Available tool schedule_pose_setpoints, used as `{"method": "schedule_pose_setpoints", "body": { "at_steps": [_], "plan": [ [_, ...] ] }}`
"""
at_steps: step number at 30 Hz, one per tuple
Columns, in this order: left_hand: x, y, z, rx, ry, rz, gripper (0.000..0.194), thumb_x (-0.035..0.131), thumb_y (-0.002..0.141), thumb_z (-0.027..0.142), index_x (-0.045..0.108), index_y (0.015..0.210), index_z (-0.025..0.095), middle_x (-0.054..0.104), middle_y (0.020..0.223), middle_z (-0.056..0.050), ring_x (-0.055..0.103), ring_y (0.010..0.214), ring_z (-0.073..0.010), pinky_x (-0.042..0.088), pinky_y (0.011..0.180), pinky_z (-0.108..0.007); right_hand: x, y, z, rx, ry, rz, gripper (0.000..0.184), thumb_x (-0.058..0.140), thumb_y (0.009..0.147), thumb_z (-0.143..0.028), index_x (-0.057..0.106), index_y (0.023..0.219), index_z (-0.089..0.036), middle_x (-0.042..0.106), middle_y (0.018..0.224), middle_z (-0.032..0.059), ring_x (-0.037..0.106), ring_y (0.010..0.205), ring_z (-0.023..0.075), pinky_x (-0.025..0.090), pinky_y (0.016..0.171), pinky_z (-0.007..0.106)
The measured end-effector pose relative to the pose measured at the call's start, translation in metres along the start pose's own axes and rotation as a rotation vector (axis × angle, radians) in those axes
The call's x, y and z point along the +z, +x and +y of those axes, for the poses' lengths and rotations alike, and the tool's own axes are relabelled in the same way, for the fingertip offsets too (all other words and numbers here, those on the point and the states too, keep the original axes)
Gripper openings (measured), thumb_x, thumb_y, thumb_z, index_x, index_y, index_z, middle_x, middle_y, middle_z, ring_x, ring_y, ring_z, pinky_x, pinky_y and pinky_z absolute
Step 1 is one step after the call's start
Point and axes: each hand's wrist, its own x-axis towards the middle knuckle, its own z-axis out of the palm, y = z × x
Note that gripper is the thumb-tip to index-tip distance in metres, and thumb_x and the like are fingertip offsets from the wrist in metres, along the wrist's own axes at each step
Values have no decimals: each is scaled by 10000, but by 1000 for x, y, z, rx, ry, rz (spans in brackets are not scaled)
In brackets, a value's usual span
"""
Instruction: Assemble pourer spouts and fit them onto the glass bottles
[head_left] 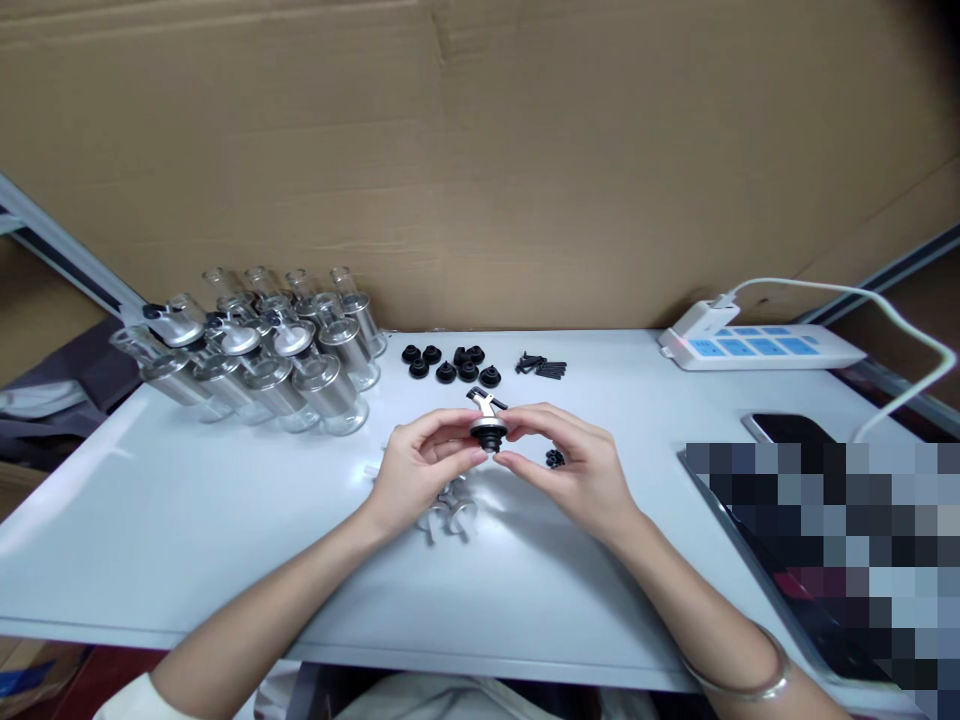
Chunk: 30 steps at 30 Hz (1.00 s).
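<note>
Between both hands, above the middle of the table, I hold a metal pour spout upright, its black lever on top and a ribbed black stopper underneath. The fingertips of my left hand pinch it from the left. From the other side, my right hand grips it with thumb and fingers. Below my left hand lie several loose metal spout pieces, partly hidden by it. Small black parts peek out behind my right hand. Farther back are several black rubber stoppers and a pile of thin black pieces.
Several glass bottles with metal sleeves stand at the left, some with spouts lying on top. A white power strip with a cable is at the back right. Nearer are a phone and a dark flat panel, partly pixelated. Cardboard walls the back.
</note>
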Motion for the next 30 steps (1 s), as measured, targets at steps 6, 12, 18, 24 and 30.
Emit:
{"method": "schedule_pose_setpoints", "body": {
  "at_steps": [6, 12, 18, 24, 30],
  "plan": [
    [2, -3, 1, 82, 11, -17, 253, 761, 691, 153, 687, 933, 159, 726, 995, -62, 710, 909, -185, 589, 855, -293, -1, 0, -1, -38, -8, -4, 190, 700, 785, -218, 686, 975, -219, 712, 860, 52, 656, 740, 183, 569, 692, 338],
    [0, -2, 3, 104, 14, -40, 221, 760, 696, 143, 706, 909, 164, 723, 954, -48, 709, 878, -169, 592, 831, -264, -2, 0, -1, -5, 22, -16, 169, 709, 790, -236, 686, 957, -217, 711, 848, 47, 659, 743, 182, 566, 703, 334],
    [-2, 0, -1, 201, 139, -30, 208, 747, 721, 172, 721, 927, 168, 690, 967, -54, 688, 894, -171, 587, 835, -272, -1, 1, -3, 132, 190, -74, 202, 698, 788, -285, 655, 972, -213, 690, 943, 64, 660, 843, 190, 569, 759, 339],
    [-6, 0, -7, 377, 377, -26, 237, 718, 772, 193, 693, 1007, 209, 704, 1001, -50, 660, 932, -177, 552, 862, -308, 2, 4, -3, 453, 352, -40, 225, 680, 782, -413, 620, 823, -200, 658, 795, 26, 627, 705, 152, 526, 677, 285],
    [-9, 2, -7, 450, 468, -73, 260, 707, 786, 173, 661, 1034, 238, 698, 1032, -35, 625, 999, -176, 505, 852, -295, 5, 5, -1, 535, 462, -186, 264, 683, 760, -455, 684, 789, -193, 683, 770, 24, 617, 723, 164, 490, 687, 286]
  ]
}}
